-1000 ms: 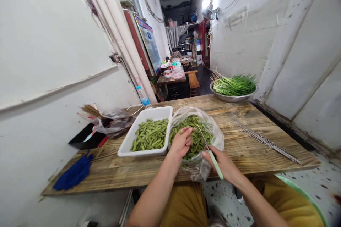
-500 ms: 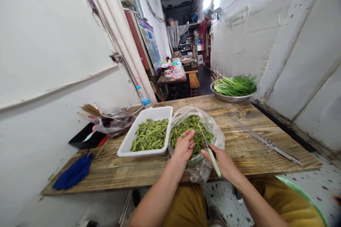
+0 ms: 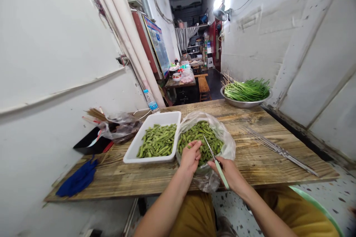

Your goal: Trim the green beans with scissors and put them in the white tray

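Observation:
My left hand (image 3: 191, 157) is closed in a pinch over the near side of a clear plastic bag (image 3: 228, 144) full of green edamame pods (image 3: 204, 129). A bit of a green pod (image 3: 189, 147) pokes out at its fingers. In my right hand (image 3: 229, 172) are scissors (image 3: 221, 174) with pale green handles. Their blades look nearly closed, point up and to the left over the pods, and lie just right of my left fingertips. Touching the bag on the left is a white plastic tray (image 3: 130, 154) with more pods in it.
Metal skewers (image 3: 280, 150) lie on the wooden table (image 3: 250, 122) at right. A steel bowl (image 3: 246, 103) of green stalks stands at the back right. To the left are a water bottle (image 3: 151, 102), a black box (image 3: 86, 142) and a blue cloth (image 3: 77, 181). A person sits far back.
My left hand has come slightly lower, its pinch kept. The scissors have shifted a little left and down with my right hand. The whole view has moved slightly.

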A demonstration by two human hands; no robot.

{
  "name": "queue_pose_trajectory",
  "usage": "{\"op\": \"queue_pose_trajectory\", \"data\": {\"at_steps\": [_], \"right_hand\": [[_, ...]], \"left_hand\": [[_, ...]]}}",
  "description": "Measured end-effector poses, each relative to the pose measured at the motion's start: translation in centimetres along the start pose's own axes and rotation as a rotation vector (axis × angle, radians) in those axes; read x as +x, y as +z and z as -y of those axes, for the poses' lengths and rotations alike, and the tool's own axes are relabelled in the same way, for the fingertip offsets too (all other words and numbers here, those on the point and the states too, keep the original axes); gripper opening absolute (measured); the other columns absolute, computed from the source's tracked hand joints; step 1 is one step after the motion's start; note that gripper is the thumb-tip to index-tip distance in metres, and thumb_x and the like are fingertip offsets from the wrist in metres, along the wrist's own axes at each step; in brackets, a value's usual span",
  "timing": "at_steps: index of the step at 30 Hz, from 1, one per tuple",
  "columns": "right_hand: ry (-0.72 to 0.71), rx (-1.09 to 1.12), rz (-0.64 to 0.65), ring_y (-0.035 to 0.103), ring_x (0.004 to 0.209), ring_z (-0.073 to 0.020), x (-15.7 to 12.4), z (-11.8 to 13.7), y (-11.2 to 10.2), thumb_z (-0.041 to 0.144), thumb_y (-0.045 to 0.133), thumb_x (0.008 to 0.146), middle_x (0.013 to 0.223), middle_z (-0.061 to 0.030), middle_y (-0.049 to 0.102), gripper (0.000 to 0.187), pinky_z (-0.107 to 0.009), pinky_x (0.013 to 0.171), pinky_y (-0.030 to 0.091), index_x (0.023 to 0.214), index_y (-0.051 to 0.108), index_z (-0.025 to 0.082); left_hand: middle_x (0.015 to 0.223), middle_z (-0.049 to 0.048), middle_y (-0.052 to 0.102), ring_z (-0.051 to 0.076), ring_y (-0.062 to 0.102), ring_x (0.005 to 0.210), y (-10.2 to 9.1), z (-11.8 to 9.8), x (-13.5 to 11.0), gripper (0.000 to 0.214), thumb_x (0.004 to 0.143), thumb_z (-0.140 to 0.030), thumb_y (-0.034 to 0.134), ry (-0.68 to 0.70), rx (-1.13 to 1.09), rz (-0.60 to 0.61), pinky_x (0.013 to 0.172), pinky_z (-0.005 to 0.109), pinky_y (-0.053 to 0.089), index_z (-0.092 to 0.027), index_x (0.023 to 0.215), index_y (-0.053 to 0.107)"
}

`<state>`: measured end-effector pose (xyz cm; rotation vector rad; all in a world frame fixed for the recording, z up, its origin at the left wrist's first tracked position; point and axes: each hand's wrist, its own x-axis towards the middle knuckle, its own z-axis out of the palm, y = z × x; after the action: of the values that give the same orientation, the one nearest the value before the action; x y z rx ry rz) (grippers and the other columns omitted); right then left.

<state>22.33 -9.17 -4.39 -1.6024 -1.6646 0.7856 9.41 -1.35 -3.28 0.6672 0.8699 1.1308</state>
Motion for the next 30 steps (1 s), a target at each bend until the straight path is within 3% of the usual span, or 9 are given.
{"op": "queue_pose_trajectory", "data": {"at_steps": [4,7,11,13,15,18,23,27,30], "right_hand": [[0.010,0.003,0.038,0.055,0.059,-0.0172,-0.6,-0.5,-0.6,0.053,0.047,0.082,0.062,-0.0014,0.061,0.038,-0.024,0.055,0.039,0.077,0.058,0.017],[0.035,0.060,0.069,0.060,0.072,-0.0203,-1.2,-1.1,-1.3,0.053,0.048,0.081,0.079,-0.0050,0.066,0.039,-0.027,0.067,0.043,0.091,0.058,0.017],[0.077,0.157,0.041,0.061,0.084,-0.0234,-1.7,-1.5,-1.5,0.054,0.047,0.082,0.093,-0.0085,0.068,0.045,-0.030,0.077,0.045,0.105,0.056,0.016],[0.094,0.162,-0.002,0.061,0.085,-0.0242,-1.7,-1.4,-1.3,0.055,0.046,0.081,0.093,-0.0098,0.068,0.048,-0.031,0.077,0.045,0.105,0.056,0.015],[0.090,0.149,-0.019,0.062,0.083,-0.0244,-1.7,-1.2,-1.2,0.055,0.046,0.081,0.091,-0.0099,0.068,0.048,-0.031,0.075,0.045,0.104,0.057,0.014],[0.068,0.127,0.012,0.062,0.081,-0.0237,-1.9,-0.9,-1.2,0.053,0.045,0.082,0.086,-0.0080,0.069,0.045,-0.030,0.073,0.045,0.102,0.057,0.015],[0.066,0.082,0.028,0.063,0.080,-0.0239,-2.2,-1.1,-1.5,0.052,0.046,0.082,0.086,-0.0077,0.069,0.042,-0.030,0.072,0.045,0.099,0.058,0.016],[0.091,0.034,-0.006,0.063,0.075,-0.0237,-1.5,-1.3,-1.8,0.054,0.044,0.082,0.082,-0.0066,0.069,0.042,-0.030,0.069,0.045,0.099,0.059,0.018],[0.096,-0.014,-0.007,0.063,0.074,-0.0237,-0.8,-1.3,-2.0,0.055,0.045,0.081,0.080,-0.0065,0.069,0.043,-0.029,0.068,0.044,0.097,0.059,0.019]], "left_hand": [[0.066,-0.0022,0.056,0.003,0.035,0.041,-2.7,-2.9,0.4,0.029,0.067,-0.037,0.067,0.331,0.299,-0.294,0.041,0.019,0.026,-0.016,0.082,0.054],[0.094,0.0066,0.062,0.020,0.055,0.084,-5.2,-7.4,0.8,0.023,0.078,-0.036,0.054,0.703,0.747,-0.595,0.068,0.031,0.041,-0.020,0.093,0.058],[0.131,0.0151,0.045,0.038,0.030,0.121,-5.6,-10.5,1.3,0.034,0.073,-0.028,0.061,0.857,1.481,-0.519,0.095,0.051,0.022,-0.017,0.106,0.061],[0.131,0.0139,0.047,0.035,0.034,0.120,-4.0,-9.4,2.0,0.030,0.077,-0.024,0.056,0.905,1.660,-0.338,0.096,0.051,0.020,-0.018,0.106,0.062],[0.112,0.0103,0.060,0.028,0.048,0.107,-1.9,-7.1,3.2,0.021,0.081,-0.023,0.050,0.819,1.758,0.012,0.093,0.044,0.027,-0.021,0.095,0.066],[0.093,0.0149,0.065,0.030,0.052,0.100,0.5,-3.9,5.3,0.019,0.080,-0.020,0.050,0.592,1.901,0.134,0.090,0.045,0.028,-0.015,0.081,0.068],[0.090,0.0132,0.065,0.025,0.056,0.093,0.9,-2.8,6.7,0.017,0.078,-0.018,0.052,0.516,1.855,0.086,0.084,0.040,0.034,-0.014,0.080,0.068],[0.084,0.0061,0.067,0.016,0.058,0.077,-0.1,-2.8,5.1,0.016,0.076,-0.020,0.054,0.535,1.435,0.077,0.073,0.028,0.040,-0.015,0.087,0.064],[0.074,0.0046,0.066,0.014,0.058,0.067,-0.4,-2.2,3.7,0.015,0.073,-0.020,0.057,0.410,1.169,0.159,0.064,0.024,0.042,-0.013,0.085,0.063]]}}
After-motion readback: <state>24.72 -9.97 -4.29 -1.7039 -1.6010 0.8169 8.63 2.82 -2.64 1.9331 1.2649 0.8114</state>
